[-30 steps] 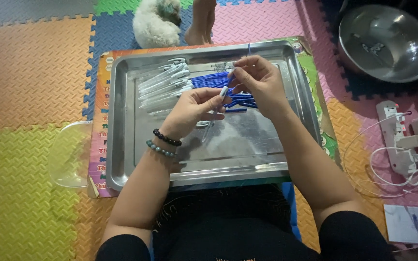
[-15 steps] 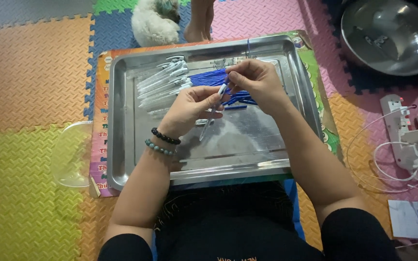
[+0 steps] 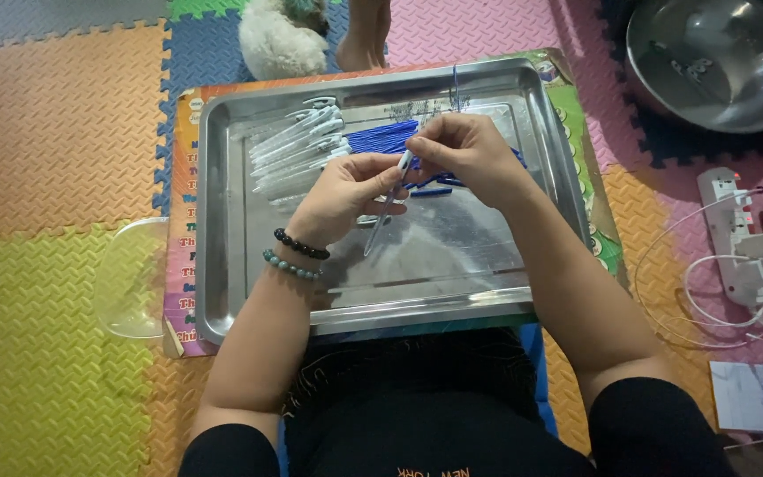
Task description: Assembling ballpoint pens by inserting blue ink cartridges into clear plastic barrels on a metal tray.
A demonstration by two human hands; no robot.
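Person sits on the foam mat floor [image 3: 55, 132], steel tray [image 3: 222, 265] in front of the knees, resting on a printed poster [image 3: 178, 177]. Both hands over the tray's middle. Left hand [image 3: 342, 194], two bead bracelets [image 3: 298, 254] on the wrist, fingers pressed together pinching a clear pen barrel [image 3: 381, 216] that slants down toward the tray floor. Right hand [image 3: 470, 155] meets it at the barrel's upper end, fingers pinched on that tip; what exactly sits between them, cannot tell. Barrel is held above the tray, not lying in it.

In the tray's far half: a heap of clear barrels [image 3: 298, 150] on the left, a pile of blue refills [image 3: 381, 140] just beside it, partly hidden by the hands. Clear plastic lid [image 3: 130, 278] lies left of the tray on the mat. Steel bowl [image 3: 717, 62] far right, power strip [image 3: 735, 225] with white cables below it. White fluffy thing [image 3: 280, 40] beyond the tray's far edge.
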